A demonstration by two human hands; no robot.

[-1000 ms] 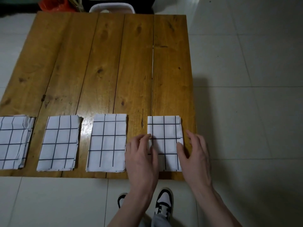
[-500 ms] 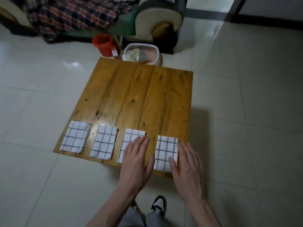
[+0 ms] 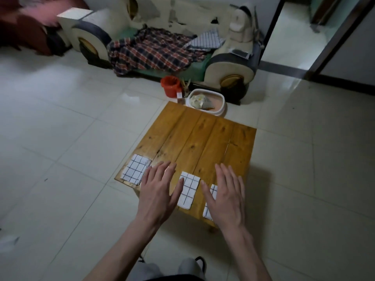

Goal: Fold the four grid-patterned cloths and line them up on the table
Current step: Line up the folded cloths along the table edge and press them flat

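Below, both hands spread flat, holding nothing: left hand [image 3: 160,191] and right hand [image 3: 227,197] flank one folded cloth [image 3: 187,190] on the table [image 3: 205,138]; another cloth [image 3: 135,169] lies left, a third [image 3: 210,207] peeks beneath the right. No writing legible.

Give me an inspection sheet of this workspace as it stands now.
Surface: wooden table, low, on a tiled floor.
Job's things: folded grid cloths along the near edge; three show, leftmost cloth, middle cloth, rightmost cloth partly hidden.
Clutter: nothing seen on the table.
Grippers: left hand and right hand open, fingers straight, over the row.
Cables: nothing seen.
Surroundings: red bucket, basin, plaid fabric.
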